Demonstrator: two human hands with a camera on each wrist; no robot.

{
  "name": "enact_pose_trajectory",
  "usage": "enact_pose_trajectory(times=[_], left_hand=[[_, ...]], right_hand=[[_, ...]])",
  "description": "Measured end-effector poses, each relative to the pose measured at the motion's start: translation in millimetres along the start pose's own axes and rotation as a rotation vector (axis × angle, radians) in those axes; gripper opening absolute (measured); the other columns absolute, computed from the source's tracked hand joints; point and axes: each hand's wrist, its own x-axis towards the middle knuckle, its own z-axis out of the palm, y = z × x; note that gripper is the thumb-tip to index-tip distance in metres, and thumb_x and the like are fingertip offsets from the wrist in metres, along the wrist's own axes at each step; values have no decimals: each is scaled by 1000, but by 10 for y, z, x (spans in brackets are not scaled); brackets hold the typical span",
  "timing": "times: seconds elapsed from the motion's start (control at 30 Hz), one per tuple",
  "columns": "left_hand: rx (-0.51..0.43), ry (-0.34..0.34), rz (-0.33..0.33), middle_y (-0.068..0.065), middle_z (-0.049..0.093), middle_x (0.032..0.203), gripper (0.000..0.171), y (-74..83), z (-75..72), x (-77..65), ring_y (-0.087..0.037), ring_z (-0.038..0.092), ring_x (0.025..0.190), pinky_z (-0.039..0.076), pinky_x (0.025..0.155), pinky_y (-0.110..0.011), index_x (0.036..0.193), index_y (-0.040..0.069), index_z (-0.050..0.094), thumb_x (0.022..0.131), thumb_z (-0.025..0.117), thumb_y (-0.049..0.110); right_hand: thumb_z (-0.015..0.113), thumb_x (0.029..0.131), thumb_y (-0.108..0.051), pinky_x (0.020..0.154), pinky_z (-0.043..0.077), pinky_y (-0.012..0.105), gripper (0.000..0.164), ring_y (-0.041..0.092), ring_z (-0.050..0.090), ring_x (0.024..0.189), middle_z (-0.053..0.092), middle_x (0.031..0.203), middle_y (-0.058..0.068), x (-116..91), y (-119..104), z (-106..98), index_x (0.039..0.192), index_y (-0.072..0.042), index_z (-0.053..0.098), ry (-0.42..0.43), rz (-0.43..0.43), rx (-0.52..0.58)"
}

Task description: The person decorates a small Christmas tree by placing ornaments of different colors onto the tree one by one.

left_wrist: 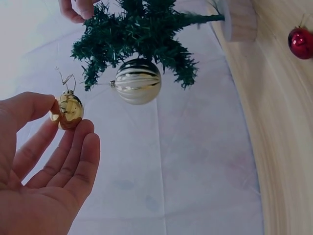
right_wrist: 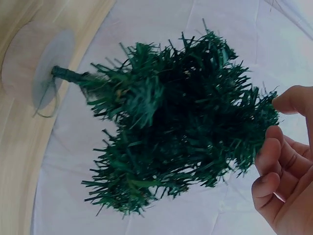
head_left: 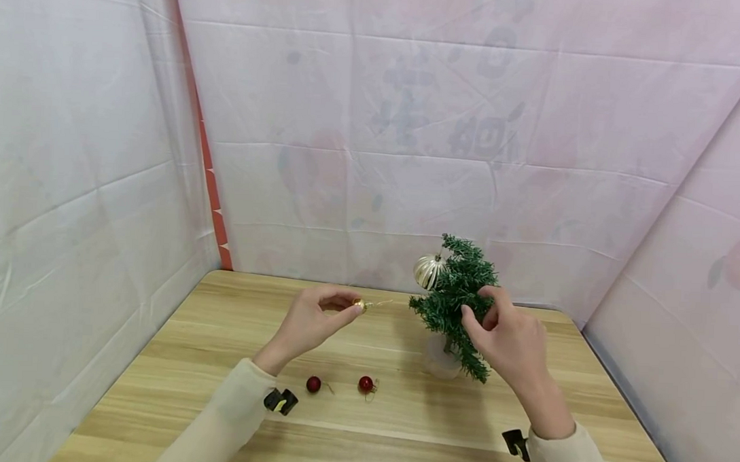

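Between thumb and fingertips, my left hand (head_left: 318,319) pinches a small shiny gold Christmas ball (left_wrist: 71,110); its thin hanging thread points toward the tree. A small green artificial Christmas tree (right_wrist: 166,107) stands on a round, pale base (right_wrist: 29,63). My right hand (head_left: 513,334) is at the tree's right side in the head view. Its thumb and index finger are apart around a branch tip, the other fingers loosely curled. A larger ribbed, pale gold ball (left_wrist: 139,82) hangs on the tree's left side, facing the left hand.
Two small red balls with thread loops lie on the wooden table (head_left: 232,328): a darker one (head_left: 313,384) near the left wrist and a brighter one (head_left: 366,384) to its right. White printed cloth (head_left: 410,123) walls the table at the back and sides.
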Motion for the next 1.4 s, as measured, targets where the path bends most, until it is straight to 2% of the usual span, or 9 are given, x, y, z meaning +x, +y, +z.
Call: enact_pose_trajectory(times=[0.23,0.47,0.73,0.87,1.07,1.2,1.4], left_hand=[[-42,-7,20,-3,80,105,22,91,42,55,-13,75,94,63,87,-37,117,10,78,96,79,18],[-83,-14,17,-4,80,107,23,159,107,110,-15,76,95,63,87,-32,118,10,78,97,79,19],[-115,-10,18,-4,80,107,21,223,165,125,-15,76,95,63,86,-33,117,14,79,96,79,18],[-122,-8,10,-5,81,107,23,233,185,134,-17,77,96,63,86,-30,118,10,78,96,79,18],[-137,-8,14,-7,81,108,25,241,211,142,-19,77,97,63,86,-33,119,5,77,97,78,17],[-136,-9,30,-7,80,107,24,247,225,145,-17,77,96,63,87,-35,118,6,77,97,78,17],[-125,-15,31,-4,80,106,21,246,244,145,-14,76,95,63,87,-34,117,11,78,97,78,18]], right_hand=[[80,84,-16,41,18,17,28,-13,19,48,50,56,-13,40,-128,4,109,-5,72,51,-57,62],[81,83,-12,42,23,16,27,-12,28,47,51,57,-13,91,-251,54,107,-4,73,58,-97,134],[79,86,-11,42,29,15,21,-8,36,46,54,58,-13,126,-403,108,106,-6,74,34,-107,197],[79,87,-9,43,32,15,17,-7,40,47,55,58,-13,125,-468,144,103,-5,75,26,-117,228],[79,85,-10,45,38,16,15,-5,46,47,57,57,-13,126,-559,221,100,-9,76,36,-149,250],[79,86,-9,46,39,16,15,-6,46,48,56,57,-13,109,-628,255,101,-10,76,12,-155,282],[80,89,-7,48,38,14,15,-7,45,51,56,59,-14,92,-728,282,102,-15,78,-65,-107,384]])
